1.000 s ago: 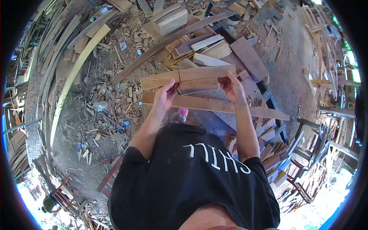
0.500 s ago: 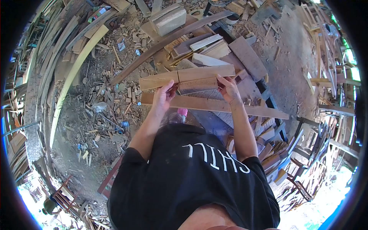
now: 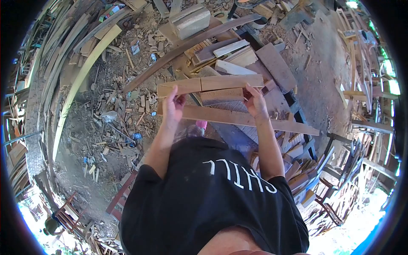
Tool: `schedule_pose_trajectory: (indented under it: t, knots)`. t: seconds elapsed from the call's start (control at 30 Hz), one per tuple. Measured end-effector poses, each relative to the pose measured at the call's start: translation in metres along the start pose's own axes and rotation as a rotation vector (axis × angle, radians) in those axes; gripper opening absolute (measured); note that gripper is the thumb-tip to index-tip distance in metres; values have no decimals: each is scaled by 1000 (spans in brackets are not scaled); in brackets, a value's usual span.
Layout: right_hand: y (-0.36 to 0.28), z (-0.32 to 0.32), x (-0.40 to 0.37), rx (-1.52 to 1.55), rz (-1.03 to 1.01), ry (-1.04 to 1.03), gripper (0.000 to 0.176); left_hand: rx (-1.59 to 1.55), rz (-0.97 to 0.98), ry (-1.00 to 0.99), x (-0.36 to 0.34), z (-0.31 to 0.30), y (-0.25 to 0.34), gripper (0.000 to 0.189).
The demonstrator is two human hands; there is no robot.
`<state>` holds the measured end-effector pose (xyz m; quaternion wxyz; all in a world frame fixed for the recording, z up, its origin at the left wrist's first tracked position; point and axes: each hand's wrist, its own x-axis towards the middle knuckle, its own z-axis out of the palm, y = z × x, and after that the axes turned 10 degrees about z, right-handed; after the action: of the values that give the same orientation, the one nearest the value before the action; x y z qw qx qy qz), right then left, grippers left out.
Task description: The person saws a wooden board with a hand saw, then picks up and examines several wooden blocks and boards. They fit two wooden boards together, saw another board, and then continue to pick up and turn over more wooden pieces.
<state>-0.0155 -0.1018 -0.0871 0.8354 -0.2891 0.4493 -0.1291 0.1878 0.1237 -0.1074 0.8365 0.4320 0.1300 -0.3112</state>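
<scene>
A pale brown wooden board (image 3: 231,81) is held crosswise in front of me, with a thin dark line across it left of its middle. My left hand (image 3: 173,106) is closed at the lower edge of its left part, thumb on the near face. Toward the other end, my right hand (image 3: 256,102) pinches the board's lower edge, its fingers beside a shorter, darker wooden block (image 3: 221,97). This block lies right along the board's underside; whether the right fingers also grip it is hard to see. Nearer my body a long wooden plank (image 3: 221,114) runs beneath both hands.
Beyond the board lie stacked offcuts (image 3: 233,67) and a long curved dark plank (image 3: 182,49). A thick wooden block (image 3: 190,24) stands at the back. Wood chips (image 3: 127,85) cover the ground at left, beside a curved yellowish strip (image 3: 85,74). Chairs (image 3: 333,191) stand at right.
My left hand has slid left along the board, toward its end. The board appears slightly farther right and lower in view; my right hand has stayed near the same part of it.
</scene>
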Motion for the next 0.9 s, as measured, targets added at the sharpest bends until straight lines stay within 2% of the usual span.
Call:
schedule_pose_trajectory:
  t: [0.07, 0.17, 0.37, 0.53, 0.57, 0.63, 0.77, 0.9]
  knots:
    - [0, -6, 5, 43, -11, -9, 25, 8, 52, 44, 6, 1, 4, 33]
    - [-7, -22, 12, 90, -28, -25, 25, 14, 23, -58, 7, 7, 8, 35]
    - [-26, -52, 20, 269, -7, -15, 23, 105, -84, -94, -3, 22, -1, 39]
    - [-34, -64, 26, 364, -108, -8, 24, 128, -159, -211, -1, 22, -10, 35]
    - [-35, -69, 30, 367, -108, -7, 24, 130, -160, -211, -2, 25, -11, 35]
    - [-36, -79, 37, 440, -125, 62, 24, 245, -54, -350, -4, 31, -11, 33]
    - [-38, -75, 36, 395, -125, 27, 22, 323, -31, -368, -9, 38, -6, 35]
    - [-26, -54, 36, 334, -32, -6, 23, 407, -30, -419, 3, 27, -12, 40]
